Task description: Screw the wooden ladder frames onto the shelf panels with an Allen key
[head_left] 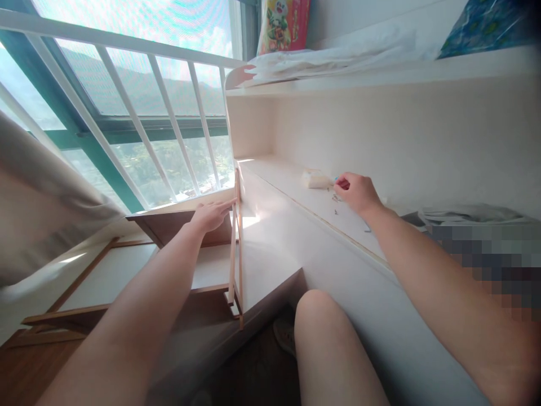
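My left hand [212,214] lies flat with its fingers stretched out against a thin wooden frame [235,248] that stands at the left end of a white desk [279,248]. My right hand [358,193] is closed in a pinch on the desk's back ledge [291,186], gripping something small with a blue tip that I cannot make out. A pale block-shaped object [315,179] lies just left of that hand. Several tiny dark bits [337,206] are scattered on the ledge beside it.
A window with white bars [139,113] fills the left. Below it lie brown-framed panels [110,276]. An upper shelf [380,73] carries white bedding [329,53] and a colourful bag [283,25]. Papers [465,214] lie at the right. My bare knee [325,332] is under the desk edge.
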`<state>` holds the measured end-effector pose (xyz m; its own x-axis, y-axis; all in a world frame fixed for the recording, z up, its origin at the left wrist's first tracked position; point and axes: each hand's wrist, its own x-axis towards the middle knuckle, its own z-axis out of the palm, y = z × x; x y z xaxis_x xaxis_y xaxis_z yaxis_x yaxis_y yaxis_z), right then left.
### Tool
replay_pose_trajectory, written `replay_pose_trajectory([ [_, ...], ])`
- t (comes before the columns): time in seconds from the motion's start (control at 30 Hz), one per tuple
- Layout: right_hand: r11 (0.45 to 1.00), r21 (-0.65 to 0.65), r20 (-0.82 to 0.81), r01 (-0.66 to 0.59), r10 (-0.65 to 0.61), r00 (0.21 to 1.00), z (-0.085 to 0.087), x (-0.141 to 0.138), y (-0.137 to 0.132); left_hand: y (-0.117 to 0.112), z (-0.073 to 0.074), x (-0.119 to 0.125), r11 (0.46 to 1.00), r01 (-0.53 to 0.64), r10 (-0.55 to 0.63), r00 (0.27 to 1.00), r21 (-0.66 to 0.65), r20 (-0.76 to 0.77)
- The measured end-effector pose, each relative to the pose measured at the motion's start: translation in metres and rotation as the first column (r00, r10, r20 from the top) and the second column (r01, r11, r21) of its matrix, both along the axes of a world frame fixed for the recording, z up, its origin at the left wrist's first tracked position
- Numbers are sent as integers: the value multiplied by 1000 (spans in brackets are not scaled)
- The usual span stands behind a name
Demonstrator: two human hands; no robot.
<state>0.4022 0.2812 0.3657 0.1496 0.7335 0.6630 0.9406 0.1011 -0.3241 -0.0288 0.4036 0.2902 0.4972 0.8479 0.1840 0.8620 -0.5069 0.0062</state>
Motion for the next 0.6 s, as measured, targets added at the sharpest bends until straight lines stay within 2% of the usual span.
replay_pose_trajectory([
  [0.3,980,135,51,-149,143,988,12,-19,-10,3,-2,1,1000,-10,9,1000,9,14],
  [0.47,927,215,153,-308,280,948,23,-45,-16,2,-2,1,1000,-9,8,1000,18,19],
  [0.6,883,183,232,-432,388,892,25,-59,-17,2,-1,2,1000,-30,30,999,7,31],
])
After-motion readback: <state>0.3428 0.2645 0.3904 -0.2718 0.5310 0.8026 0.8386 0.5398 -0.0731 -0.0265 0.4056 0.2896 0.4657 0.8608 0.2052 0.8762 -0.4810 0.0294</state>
